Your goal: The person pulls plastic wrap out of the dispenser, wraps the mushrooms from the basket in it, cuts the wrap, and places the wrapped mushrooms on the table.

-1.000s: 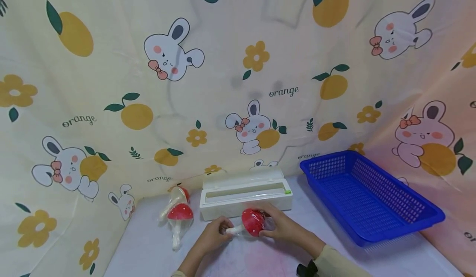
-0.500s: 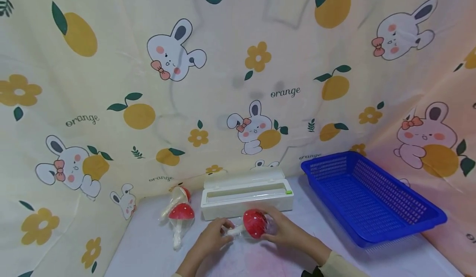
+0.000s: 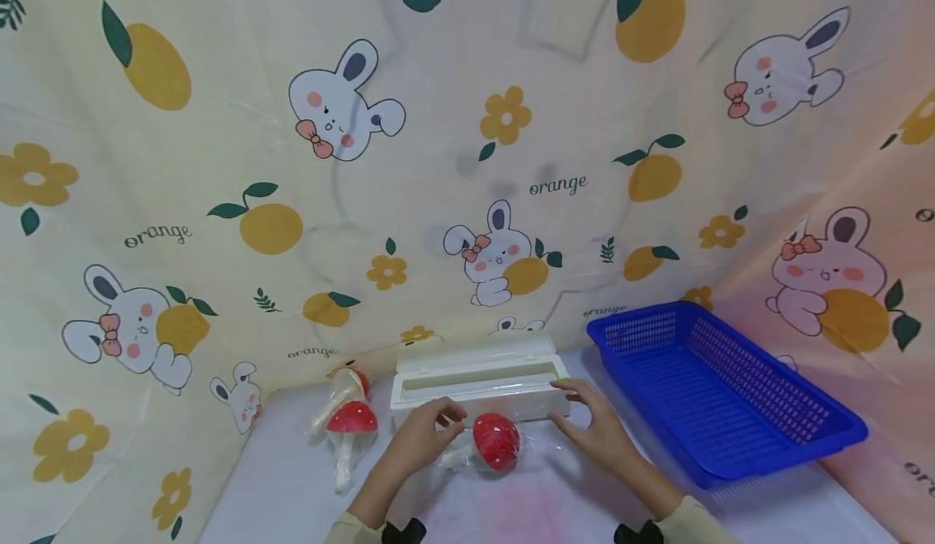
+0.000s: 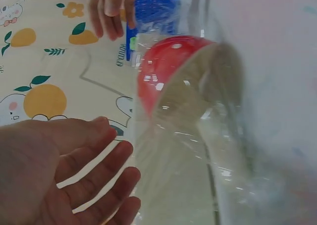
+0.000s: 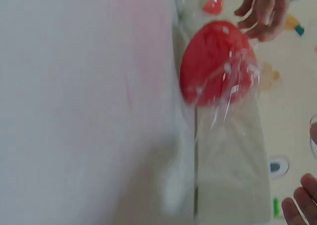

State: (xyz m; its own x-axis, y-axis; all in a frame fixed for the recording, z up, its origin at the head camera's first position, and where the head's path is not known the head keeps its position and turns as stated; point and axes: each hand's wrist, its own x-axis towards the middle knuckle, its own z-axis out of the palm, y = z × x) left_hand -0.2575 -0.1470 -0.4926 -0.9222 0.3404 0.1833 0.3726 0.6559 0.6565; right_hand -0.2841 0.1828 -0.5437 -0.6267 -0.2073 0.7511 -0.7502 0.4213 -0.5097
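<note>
A toy mushroom with a red, white-dotted cap (image 3: 497, 442) lies on its side on the table, its pale stem pointing left under loose clear film. My left hand (image 3: 427, 438) is just above the stem end, fingers loosely bent around nothing; the left wrist view shows that hand (image 4: 74, 170) apart from the mushroom. To the right of the cap, my right hand (image 3: 602, 430) is spread, holding nothing, fingertips overlapping the right end of the white film box (image 3: 475, 411). Only some fingers (image 5: 302, 200) of it show in the right wrist view.
The film box stands behind the mushroom with its lid (image 3: 475, 352) raised. At the left lie a film-wrapped mushroom (image 3: 352, 418) and another mushroom (image 3: 338, 402) behind it. A blue plastic basket (image 3: 730, 398) stands at the right, before a printed cloth backdrop (image 3: 409, 203).
Both hands have let go of the wrapped mushroom. The right hand has moved right and up toward the box's end; the left has lifted slightly off the stem.
</note>
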